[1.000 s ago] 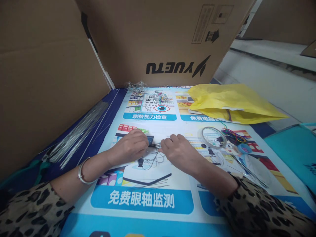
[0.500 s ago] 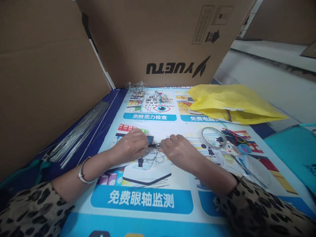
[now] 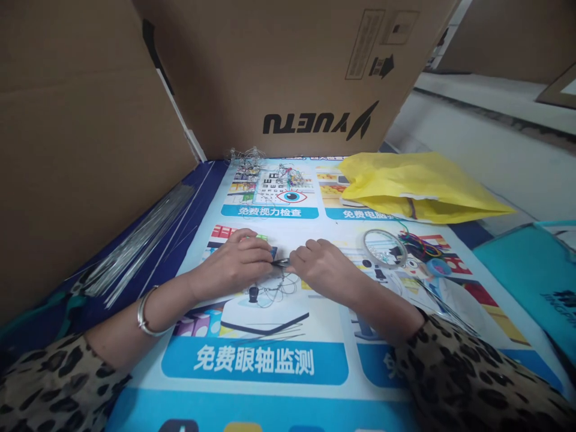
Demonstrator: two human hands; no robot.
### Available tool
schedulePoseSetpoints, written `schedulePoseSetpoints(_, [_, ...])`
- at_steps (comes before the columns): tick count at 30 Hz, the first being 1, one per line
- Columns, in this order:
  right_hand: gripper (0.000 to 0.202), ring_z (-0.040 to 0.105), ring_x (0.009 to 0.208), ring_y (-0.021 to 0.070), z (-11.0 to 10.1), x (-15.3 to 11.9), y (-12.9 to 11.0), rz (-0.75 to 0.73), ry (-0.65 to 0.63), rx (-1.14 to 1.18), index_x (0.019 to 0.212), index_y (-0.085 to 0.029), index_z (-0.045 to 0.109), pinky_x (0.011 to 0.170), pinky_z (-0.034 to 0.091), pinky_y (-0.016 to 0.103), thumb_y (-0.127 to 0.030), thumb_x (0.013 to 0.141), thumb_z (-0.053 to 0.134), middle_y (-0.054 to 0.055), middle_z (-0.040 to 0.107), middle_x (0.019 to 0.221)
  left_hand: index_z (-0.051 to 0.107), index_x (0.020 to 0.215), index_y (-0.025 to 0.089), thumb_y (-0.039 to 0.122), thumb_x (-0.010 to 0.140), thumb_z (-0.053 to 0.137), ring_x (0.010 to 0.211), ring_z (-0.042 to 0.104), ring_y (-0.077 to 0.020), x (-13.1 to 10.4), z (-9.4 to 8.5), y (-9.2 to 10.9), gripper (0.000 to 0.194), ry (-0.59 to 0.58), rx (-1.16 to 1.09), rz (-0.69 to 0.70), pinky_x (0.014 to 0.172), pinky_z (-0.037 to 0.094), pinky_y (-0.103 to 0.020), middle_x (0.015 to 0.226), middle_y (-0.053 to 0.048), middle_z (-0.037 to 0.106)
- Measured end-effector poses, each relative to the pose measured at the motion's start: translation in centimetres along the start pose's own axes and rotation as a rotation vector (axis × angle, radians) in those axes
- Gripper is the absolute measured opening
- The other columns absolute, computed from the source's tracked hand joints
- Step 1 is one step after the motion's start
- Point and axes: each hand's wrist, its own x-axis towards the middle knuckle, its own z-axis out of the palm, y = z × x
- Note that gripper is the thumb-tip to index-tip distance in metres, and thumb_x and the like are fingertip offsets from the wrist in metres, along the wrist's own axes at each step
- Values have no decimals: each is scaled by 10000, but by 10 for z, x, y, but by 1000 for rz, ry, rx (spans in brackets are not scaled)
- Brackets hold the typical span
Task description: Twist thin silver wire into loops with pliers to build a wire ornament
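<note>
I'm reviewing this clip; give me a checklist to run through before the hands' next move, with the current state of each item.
1. Left hand at the dark piece: fingers curled beside it. Ok.
2. Right hand at its other side: fingers curled there. Ok.
3. Firm hold: contact points are hidden by the fingers. Cannot tell.
4. Looped wire spread into separate loops: they overlap between and below the hands. Not ok.
5. Straight wires apart from the left hand: yes. Ok.
6. Ring apart from the right hand: yes. Ok.

two hands [image 3: 238, 264] [image 3: 324, 270], one bracelet [image 3: 141, 314], one yellow bag [image 3: 418, 177]
</note>
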Motion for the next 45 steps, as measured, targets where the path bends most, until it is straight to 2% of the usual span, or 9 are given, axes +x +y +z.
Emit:
schedulePoseSetpoints(5, [253,469,705,166,1,1,2,34,22,38,789,-149,556,592,256,294,-312,904,401,53,572,728,593,953,224,156,858,479,870,545,-168,1,-2,1,164,-12,-23,12,814,351,-344,889,-30,662])
schedulePoseSetpoints(10, [319,501,728,150,-3,-1,7,183,1,140,818,-161,585,619,295,270,-402,898,391,45,594,739,604,863,189,185,856,479,821,537,-164,0,1,1,124,38,-50,2,772,378,-327,845,-40,654])
schedulePoseSetpoints(16, [299,535,765,154,-16,-4,13,248,-58,151,860,-177,606,634,315,259,-392,896,401,50,619,778,610,801,173,214,853,478,750,530,-157,-4,8,3,148,96,-17,-173,714,391,-305,770,-42,621])
schedulePoseSetpoints(22, [309,541,720,156,-33,-4,8,211,-147,155,792,-183,604,601,299,260,-403,889,409,36,623,753,615,752,166,225,864,446,697,527,-150,-2,8,8,212,96,81,-289,682,377,-296,702,-26,613])
schedulePoseSetpoints(27, [311,527,691,165,-31,-7,-4,129,-178,135,768,-194,597,594,268,280,-396,894,398,36,617,729,621,747,166,221,867,427,707,543,-153,2,3,11,235,60,111,-315,677,355,-299,683,-21,619])
schedulePoseSetpoints(33, [256,505,718,186,-33,-6,-9,126,-160,14,794,-180,599,589,234,301,-336,892,422,59,609,745,591,653,166,213,858,420,643,528,-150,5,-6,15,271,-15,136,-312,651,329,-304,605,-13,584])
schedulePoseSetpoints(40, [233,489,725,190,-26,-7,1,133,-115,-62,813,-175,595,594,223,308,-328,886,434,64,600,750,608,657,170,203,833,446,610,529,-134,9,-11,20,242,-7,-30,-343,665,350,-283,568,-3,577])
schedulePoseSetpoints(42, [239,490,729,191,-23,-7,3,133,-101,-65,820,-174,590,596,225,307,-342,886,433,64,598,752,596,629,168,177,804,467,577,509,-121,9,-6,18,218,14,-103,-398,650,353,-271,551,12,565])
schedulePoseSetpoints(45, [249,492,732,189,-17,-7,6,133,-84,-49,813,-169,581,603,237,303,-362,881,440,65,594,749,574,607,162,140,758,488,549,478,-101,7,4,15,176,123,-228,-527,604,352,-242,546,27,550])
